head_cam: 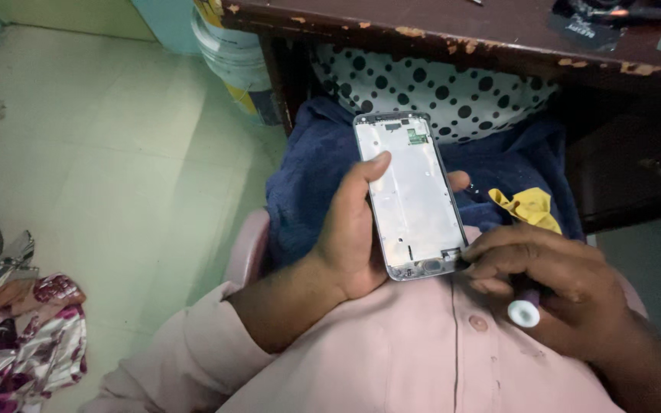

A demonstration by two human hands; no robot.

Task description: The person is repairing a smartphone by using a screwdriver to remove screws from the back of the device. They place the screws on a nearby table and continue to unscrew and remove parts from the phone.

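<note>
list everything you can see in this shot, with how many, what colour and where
phone frame: one, silver, centre, over the lap
tool: one, white-capped, in right grip, tip at the frame's lower corner
yellow scrap: one, on blue cloth
blue cloth: one, across the lap
dotted fabric: one, white with black spots, under desk
desk: one, dark brown, chipped, top
bucket: one, white, floor
patterned cloth: one, maroon-white, bottom left
left hand: holds frame
right hand: holds tool

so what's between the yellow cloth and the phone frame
In the head view, only blue towel lies between the yellow cloth and the phone frame.
</note>
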